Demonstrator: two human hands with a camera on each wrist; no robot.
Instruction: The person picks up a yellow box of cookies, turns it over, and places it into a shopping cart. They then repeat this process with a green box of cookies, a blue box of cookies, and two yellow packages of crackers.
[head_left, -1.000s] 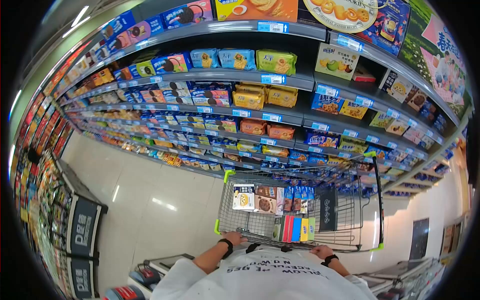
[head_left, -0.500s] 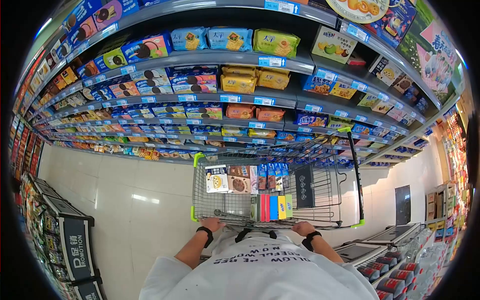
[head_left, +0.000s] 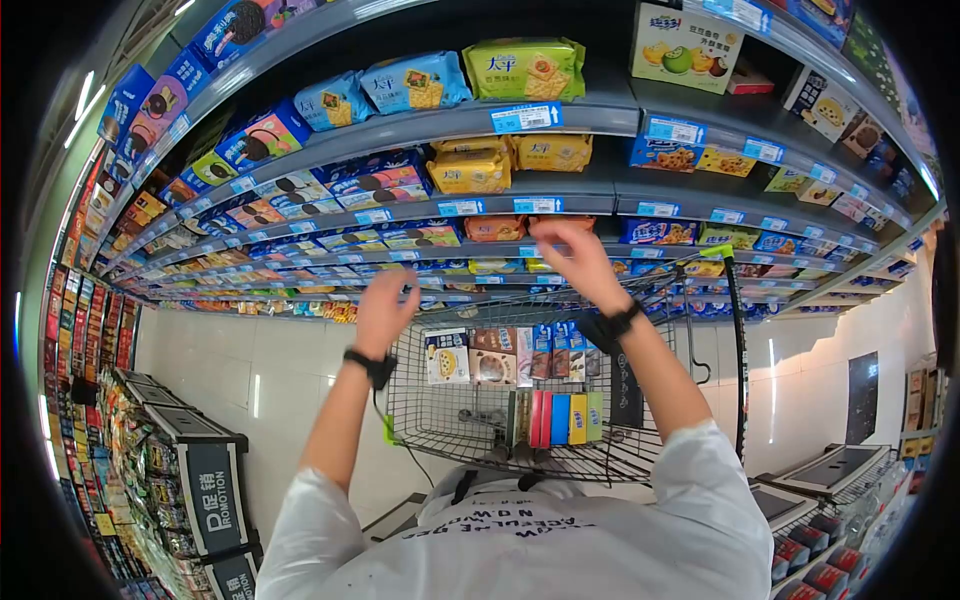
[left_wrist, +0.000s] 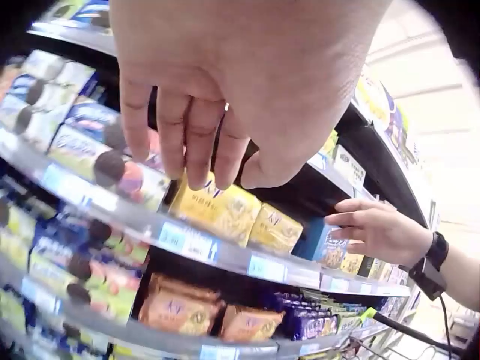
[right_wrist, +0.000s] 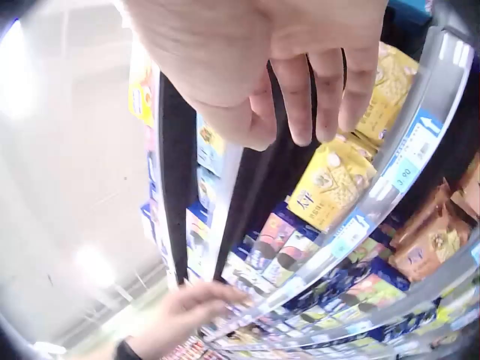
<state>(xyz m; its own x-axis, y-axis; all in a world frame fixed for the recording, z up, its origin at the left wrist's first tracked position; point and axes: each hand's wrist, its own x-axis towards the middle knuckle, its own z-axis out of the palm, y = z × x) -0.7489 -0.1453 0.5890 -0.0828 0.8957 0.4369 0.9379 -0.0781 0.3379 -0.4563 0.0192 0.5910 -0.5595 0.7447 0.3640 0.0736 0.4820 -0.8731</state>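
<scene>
Yellow, plastic-wrapped cracker packets [head_left: 470, 178] sit upper centre, long axes along the grey metal shelf [head_left: 585, 204], up-frame of both hands, empty, fingers loosely apart; right hand [head_left: 578, 262] looks nearer than left hand [head_left: 383, 312].

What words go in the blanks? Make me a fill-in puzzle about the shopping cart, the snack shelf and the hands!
1. In the cart, the yellow box stands between a light green box and a ____ one.
2. Just right of the two light blue packs on the shelf lies a ____ pack.
3. The left hand and right hand are holding ____.
4. The band on the left wrist is coloured ____.

Missing words: blue; green; nothing; black.
</scene>
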